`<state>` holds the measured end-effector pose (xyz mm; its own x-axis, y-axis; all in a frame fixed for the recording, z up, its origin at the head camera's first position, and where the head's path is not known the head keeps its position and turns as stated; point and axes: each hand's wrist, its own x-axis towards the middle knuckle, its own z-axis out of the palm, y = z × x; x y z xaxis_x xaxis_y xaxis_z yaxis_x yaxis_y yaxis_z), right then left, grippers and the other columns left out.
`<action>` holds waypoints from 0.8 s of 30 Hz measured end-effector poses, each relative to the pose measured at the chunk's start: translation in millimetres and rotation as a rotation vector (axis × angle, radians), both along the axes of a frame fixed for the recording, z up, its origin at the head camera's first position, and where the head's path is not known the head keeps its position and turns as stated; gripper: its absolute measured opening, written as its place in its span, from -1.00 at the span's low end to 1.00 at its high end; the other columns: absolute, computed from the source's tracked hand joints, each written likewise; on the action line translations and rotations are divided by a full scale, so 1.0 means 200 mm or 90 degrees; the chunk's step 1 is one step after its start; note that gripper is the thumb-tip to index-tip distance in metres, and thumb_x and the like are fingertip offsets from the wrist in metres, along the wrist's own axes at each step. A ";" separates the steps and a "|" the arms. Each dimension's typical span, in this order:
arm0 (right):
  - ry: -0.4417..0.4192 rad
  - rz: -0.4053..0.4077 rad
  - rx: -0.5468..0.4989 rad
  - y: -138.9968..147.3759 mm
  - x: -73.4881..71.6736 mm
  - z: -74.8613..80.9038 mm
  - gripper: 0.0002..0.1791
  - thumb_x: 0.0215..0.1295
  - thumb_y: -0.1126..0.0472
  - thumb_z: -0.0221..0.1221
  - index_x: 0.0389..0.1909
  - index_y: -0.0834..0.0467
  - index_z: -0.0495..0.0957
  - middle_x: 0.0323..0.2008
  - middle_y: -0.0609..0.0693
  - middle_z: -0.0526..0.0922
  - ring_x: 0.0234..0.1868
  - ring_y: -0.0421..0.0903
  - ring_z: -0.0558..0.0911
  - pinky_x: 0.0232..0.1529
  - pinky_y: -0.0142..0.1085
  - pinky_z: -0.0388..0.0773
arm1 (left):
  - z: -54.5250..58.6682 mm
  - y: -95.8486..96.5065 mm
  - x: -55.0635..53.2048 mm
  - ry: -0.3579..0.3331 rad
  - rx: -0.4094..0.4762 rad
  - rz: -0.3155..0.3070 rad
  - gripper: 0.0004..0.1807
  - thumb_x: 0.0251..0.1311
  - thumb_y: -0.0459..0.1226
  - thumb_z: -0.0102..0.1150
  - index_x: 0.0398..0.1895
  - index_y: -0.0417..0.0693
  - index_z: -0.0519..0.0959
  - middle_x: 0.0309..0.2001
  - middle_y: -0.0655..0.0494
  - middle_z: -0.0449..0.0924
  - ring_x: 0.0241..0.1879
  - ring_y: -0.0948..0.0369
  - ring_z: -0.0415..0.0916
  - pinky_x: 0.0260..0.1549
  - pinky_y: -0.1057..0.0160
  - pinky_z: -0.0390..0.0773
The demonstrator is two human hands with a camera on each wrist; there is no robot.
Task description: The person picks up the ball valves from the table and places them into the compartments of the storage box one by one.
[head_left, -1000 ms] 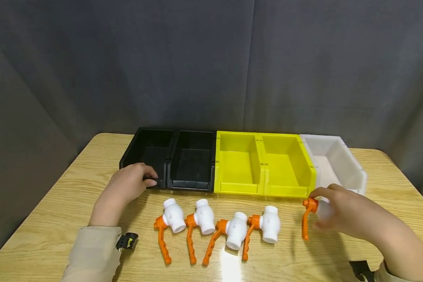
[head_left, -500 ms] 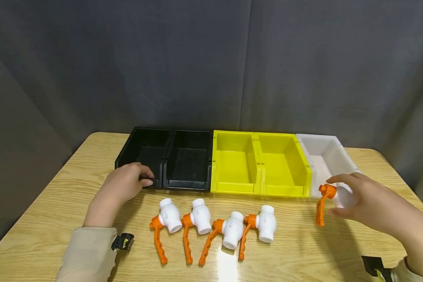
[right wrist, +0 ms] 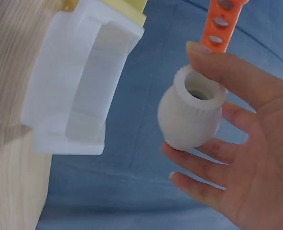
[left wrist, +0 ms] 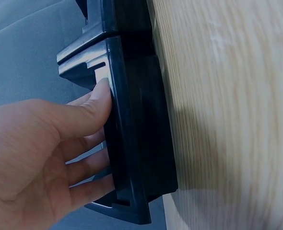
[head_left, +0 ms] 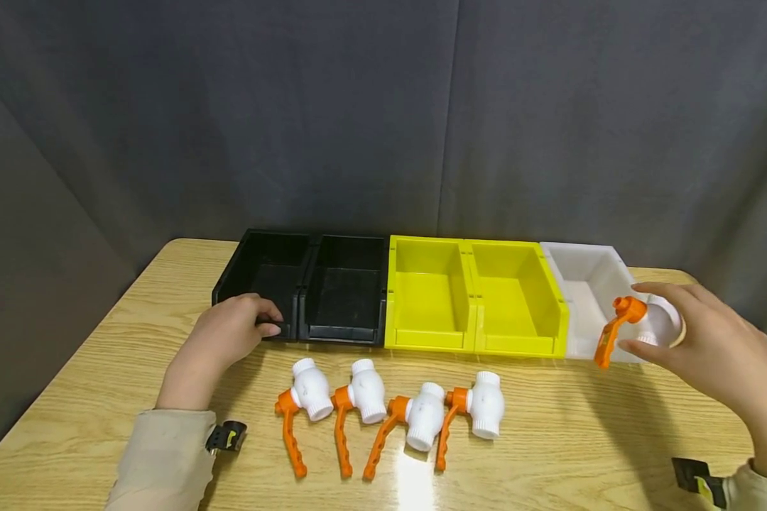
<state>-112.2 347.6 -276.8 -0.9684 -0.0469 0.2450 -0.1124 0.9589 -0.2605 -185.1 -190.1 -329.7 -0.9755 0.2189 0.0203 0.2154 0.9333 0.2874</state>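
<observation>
My right hand [head_left: 709, 337] holds a white ball valve [head_left: 663, 321] with an orange lever, pinched between thumb and fingers. It is raised over the front of the white bin [head_left: 588, 333]. The right wrist view shows the valve's open threaded end [right wrist: 199, 88] and part of the orange lever [right wrist: 222, 24], with the bin apart from it. At the left, my left hand [head_left: 230, 330] grips the front lip of the outermost black bin [left wrist: 124, 129], thumb on the outer side and fingers inside. Several similar ball valves [head_left: 425, 415] lie in a row on the table, levers toward me.
Between the gripped bin and the white one stand another black bin [head_left: 345, 332] and two yellow bins [head_left: 431, 341], side by side in one row. They stand on a wood-grain table [head_left: 537, 461]. A dark grey curtain [head_left: 383, 121] hangs behind.
My right hand has lifted the ball valve off the table area and carried it right and back, over the white bin's front. The left hand keeps its grip on the black bin.
</observation>
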 end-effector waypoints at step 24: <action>0.107 0.014 0.056 0.06 -0.18 -0.09 -0.30 -0.04 0.16 0.53 0.17 0.14 0.49 0.13 0.34 0.39 0.01 0.35 0.39 -0.15 0.27 0.35 | 0.00 0.00 -0.01 -0.005 -0.003 -0.002 -0.83 0.25 -0.24 0.31 -0.14 -0.08 0.72 -0.17 -0.04 0.64 -0.18 -0.02 0.58 -0.12 -0.11 0.55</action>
